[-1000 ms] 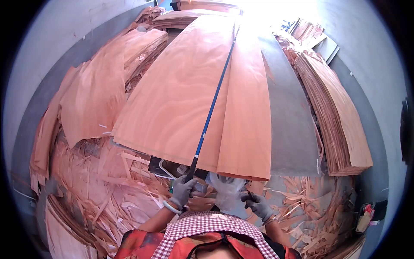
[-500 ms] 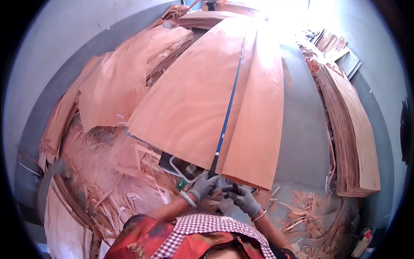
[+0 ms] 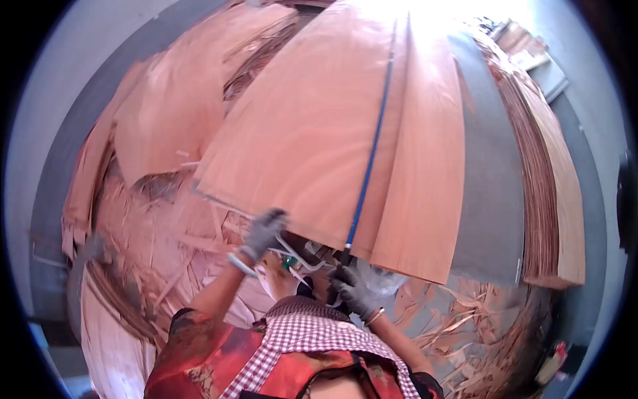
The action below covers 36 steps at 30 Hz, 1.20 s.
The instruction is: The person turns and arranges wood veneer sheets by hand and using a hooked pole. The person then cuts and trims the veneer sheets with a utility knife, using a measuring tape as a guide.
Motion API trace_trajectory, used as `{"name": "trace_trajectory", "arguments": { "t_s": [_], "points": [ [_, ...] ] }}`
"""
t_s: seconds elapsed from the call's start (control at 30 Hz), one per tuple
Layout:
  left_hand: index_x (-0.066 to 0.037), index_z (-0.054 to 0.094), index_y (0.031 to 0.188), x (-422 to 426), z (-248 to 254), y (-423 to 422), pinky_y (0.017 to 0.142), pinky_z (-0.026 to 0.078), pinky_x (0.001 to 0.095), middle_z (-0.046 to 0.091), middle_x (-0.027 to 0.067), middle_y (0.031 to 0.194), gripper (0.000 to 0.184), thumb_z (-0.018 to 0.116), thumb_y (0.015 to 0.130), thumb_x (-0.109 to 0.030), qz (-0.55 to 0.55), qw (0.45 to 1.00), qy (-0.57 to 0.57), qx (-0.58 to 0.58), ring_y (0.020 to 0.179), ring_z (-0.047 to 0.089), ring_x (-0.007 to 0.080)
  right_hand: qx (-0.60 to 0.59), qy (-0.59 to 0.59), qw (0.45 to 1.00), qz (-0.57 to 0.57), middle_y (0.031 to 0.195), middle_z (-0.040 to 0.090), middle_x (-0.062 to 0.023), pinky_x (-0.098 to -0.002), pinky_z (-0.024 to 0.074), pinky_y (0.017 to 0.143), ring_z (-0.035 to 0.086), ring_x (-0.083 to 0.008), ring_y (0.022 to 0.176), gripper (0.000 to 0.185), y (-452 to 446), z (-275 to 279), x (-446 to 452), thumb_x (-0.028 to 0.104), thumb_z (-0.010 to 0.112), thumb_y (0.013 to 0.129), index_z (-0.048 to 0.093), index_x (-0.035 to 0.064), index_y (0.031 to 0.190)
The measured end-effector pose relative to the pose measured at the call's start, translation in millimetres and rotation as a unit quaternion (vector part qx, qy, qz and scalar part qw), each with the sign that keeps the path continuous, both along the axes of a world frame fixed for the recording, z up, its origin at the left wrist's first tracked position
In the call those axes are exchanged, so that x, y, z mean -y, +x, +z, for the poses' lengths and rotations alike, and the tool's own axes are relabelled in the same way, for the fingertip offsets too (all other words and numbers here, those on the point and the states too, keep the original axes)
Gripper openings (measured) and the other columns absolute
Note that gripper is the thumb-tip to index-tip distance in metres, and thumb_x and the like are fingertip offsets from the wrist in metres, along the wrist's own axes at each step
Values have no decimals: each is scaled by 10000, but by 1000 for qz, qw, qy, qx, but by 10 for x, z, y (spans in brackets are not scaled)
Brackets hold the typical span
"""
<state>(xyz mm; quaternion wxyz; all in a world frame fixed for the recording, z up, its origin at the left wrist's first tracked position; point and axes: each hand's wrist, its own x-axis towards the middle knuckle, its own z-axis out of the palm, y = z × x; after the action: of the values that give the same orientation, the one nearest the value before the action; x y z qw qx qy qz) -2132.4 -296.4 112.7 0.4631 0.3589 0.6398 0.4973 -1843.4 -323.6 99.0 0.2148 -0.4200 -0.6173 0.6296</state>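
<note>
A long blue rod with a black lower end lies lengthwise over a wide sheet of reddish wood veneer. My right hand, in a grey glove, is closed round the rod's black end, just below the sheet's near edge. My left hand, gloved the same way, is off the rod at the sheet's near left edge. Its fingers look stretched out over that edge, though motion blurs them; whether they touch the veneer is unclear. A narrower veneer strip lies along the rod's right side.
Veneer stacks stand on the left and right. A grey surface shows beside the strip. Torn veneer scraps litter the floor. A white curved frame and clear plastic are below the sheet's near edge.
My left hand has let go of the rod and moved left and forward to the sheet's edge. My right hand has shifted left to the rod's black end. The view has tilted down.
</note>
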Motion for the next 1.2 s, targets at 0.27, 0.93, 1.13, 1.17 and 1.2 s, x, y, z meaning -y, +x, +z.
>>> {"name": "trace_trajectory", "arguments": {
  "t_s": [0.27, 0.93, 1.13, 1.17, 1.2],
  "points": [
    [-5, 589, 1062, -369, -282, -2286, 856, 454, 402, 602, 204, 1059, 474, 704, 706, -297, 116, 795, -179, -567, 968, 586, 316, 0, 58, 928, -367, 709, 558, 30, -202, 366, 401, 467, -51, 494, 177, 1081, -605, 81, 198, 581, 877, 609, 91, 1015],
    [-71, 610, 925, -427, 344, -2186, 556, 463, 237, 632, 6, 853, 148, 661, 790, -108, 163, 986, 39, -8, 690, 585, 95, 116, 186, 857, -466, 834, 599, 6, -217, 417, 514, 516, -77, 602, 404, 2368, 738, 399, 59, 625, 828, 506, 104, 1212],
    [-68, 585, 929, -521, 866, -1731, 623, 491, 217, 629, 19, 850, 163, 662, 785, -78, 72, 990, 115, 45, 730, 610, 112, -49, -34, 885, -462, 675, 556, 19, -204, 383, 398, 504, -65, 508, 312, 1935, 346, 458, 58, 648, 809, 554, 74, 1105],
    [-65, 583, 930, -543, 899, -1663, 629, 498, 223, 630, 22, 851, 164, 661, 786, -72, 57, 988, 128, 57, 740, 614, 117, -65, -40, 888, -453, 667, 555, 17, -209, 385, 395, 504, -68, 504, 341, 1869, 333, 444, 60, 647, 809, 547, 71, 1135],
    [-53, 579, 931, -542, 971, -1616, 642, 514, 240, 629, 36, 868, 151, 646, 795, -58, 80, 983, 129, 100, 758, 617, 131, -74, -64, 898, -429, 657, 557, 6, -220, 385, 389, 500, -76, 489, 437, 1825, 357, 418, 58, 647, 806, 508, 105, 1219]
  ]
}}
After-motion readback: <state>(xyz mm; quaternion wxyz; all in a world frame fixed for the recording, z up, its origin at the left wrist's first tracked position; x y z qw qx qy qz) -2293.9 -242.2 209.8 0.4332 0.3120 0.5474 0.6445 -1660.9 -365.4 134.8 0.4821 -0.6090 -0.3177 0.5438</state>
